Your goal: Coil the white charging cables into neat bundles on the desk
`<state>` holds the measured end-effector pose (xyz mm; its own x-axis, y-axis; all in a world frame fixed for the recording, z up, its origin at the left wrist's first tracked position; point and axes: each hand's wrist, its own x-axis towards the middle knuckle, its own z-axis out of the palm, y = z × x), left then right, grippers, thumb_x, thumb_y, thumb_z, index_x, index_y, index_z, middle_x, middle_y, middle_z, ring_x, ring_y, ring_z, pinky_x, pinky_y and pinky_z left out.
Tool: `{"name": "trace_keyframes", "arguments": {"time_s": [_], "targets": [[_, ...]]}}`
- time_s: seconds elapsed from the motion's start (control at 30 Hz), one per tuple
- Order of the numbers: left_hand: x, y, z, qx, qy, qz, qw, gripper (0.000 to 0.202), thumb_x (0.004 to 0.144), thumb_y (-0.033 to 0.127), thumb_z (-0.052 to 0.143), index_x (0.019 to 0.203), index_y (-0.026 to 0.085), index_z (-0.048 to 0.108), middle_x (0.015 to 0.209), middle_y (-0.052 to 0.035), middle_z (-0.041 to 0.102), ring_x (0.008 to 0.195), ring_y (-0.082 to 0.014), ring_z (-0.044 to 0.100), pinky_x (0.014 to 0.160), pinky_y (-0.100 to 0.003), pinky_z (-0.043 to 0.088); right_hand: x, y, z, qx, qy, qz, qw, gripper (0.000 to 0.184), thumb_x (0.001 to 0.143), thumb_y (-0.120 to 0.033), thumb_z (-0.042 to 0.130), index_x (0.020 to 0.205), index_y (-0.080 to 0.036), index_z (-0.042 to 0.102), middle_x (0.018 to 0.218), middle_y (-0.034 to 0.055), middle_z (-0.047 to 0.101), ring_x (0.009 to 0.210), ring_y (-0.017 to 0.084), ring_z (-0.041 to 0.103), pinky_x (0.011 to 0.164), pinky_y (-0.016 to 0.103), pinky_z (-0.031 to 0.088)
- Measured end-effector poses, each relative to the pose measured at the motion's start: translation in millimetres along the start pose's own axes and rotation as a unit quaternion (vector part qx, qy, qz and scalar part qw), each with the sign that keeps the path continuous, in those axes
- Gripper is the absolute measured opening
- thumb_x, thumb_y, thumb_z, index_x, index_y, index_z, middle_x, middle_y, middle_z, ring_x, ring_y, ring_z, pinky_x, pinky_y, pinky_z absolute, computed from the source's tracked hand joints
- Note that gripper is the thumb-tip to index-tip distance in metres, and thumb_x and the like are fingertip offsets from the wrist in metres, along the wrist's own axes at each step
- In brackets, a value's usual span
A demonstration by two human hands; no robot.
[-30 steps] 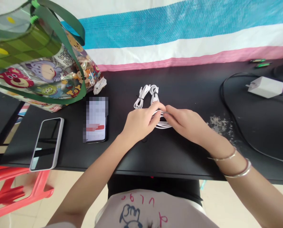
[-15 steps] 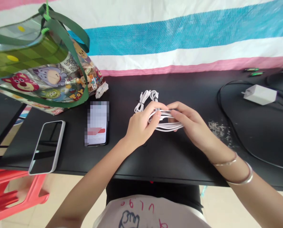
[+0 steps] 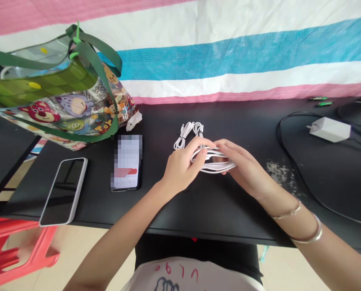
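Observation:
Between my two hands is a loosely coiled white cable (image 3: 217, 166), held a little above the black table (image 3: 165, 216). My left hand (image 3: 184, 163) pinches the left side of the coil, thumb on top. On the other side, my right hand (image 3: 243, 163) has its fingers wrapped around the loops, partly hiding them. Just beyond my left hand lie tied bundles of white cable (image 3: 184, 135), bound with dark ties; my fingers cover their near ends.
Left of my hands lie a lit phone (image 3: 126, 161) and a dark-screened phone (image 3: 63, 192) near the front edge. A clear printed bag (image 3: 74, 103) stands at back left. Rightward are a white charger (image 3: 330, 129), a black cord (image 3: 292, 157) and green batteries (image 3: 324, 104).
The whole view has shifted slightly, so everything sits a bit lower. Both hands keep hold of the coiled cable, and my right thumb has moved in against the loops' upper edge.

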<state>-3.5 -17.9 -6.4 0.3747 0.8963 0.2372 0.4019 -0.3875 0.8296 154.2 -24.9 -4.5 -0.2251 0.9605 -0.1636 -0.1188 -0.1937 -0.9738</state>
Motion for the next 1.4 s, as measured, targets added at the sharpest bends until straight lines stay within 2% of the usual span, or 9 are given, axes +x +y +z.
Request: {"name": "trace_keyframes", "arguments": {"time_s": [0.2, 0.73, 1.4], "targets": [[-0.1, 0.8, 0.4, 0.008, -0.004, -0.006, 1.000, 0.027, 0.093, 0.031, 0.036, 0.101, 0.021, 0.060, 0.062, 0.0056, 0.059, 0.046, -0.0083, 0.048, 0.052, -0.019, 0.038, 0.0, 0.1, -0.3, -0.011, 0.005, -0.003, 1.000, 0.025, 0.078, -0.044, 0.060, 0.072, -0.020, 0.055, 0.051, -0.0065, 0.042, 0.045, 0.009, 0.039, 0.044, 0.023, 0.034], [-0.8, -0.2, 0.6, 0.034, -0.002, 0.006, 0.999, 0.029, 0.092, 0.030, 0.036, 0.101, 0.020, 0.061, 0.050, 0.0082, 0.045, 0.044, -0.0093, 0.044, 0.050, -0.019, 0.035, -0.2, 0.7, -1.2, -0.012, 0.011, -0.013, 1.000, 0.019, 0.078, -0.038, 0.060, 0.073, -0.019, 0.058, 0.049, -0.0066, 0.045, 0.043, 0.009, 0.041, 0.043, 0.022, 0.034], [-0.7, -0.2, 0.7, 0.105, 0.002, 0.031, 0.994, 0.030, 0.094, 0.028, 0.034, 0.104, 0.021, 0.062, 0.051, 0.0077, 0.051, 0.042, -0.0085, 0.044, 0.050, -0.019, 0.035, 1.1, -0.8, -0.7, -0.039, 0.011, 0.000, 0.999, 0.020, 0.075, -0.040, 0.060, 0.075, -0.021, 0.058, 0.052, -0.0057, 0.045, 0.045, 0.010, 0.042, 0.041, 0.022, 0.037]]}}
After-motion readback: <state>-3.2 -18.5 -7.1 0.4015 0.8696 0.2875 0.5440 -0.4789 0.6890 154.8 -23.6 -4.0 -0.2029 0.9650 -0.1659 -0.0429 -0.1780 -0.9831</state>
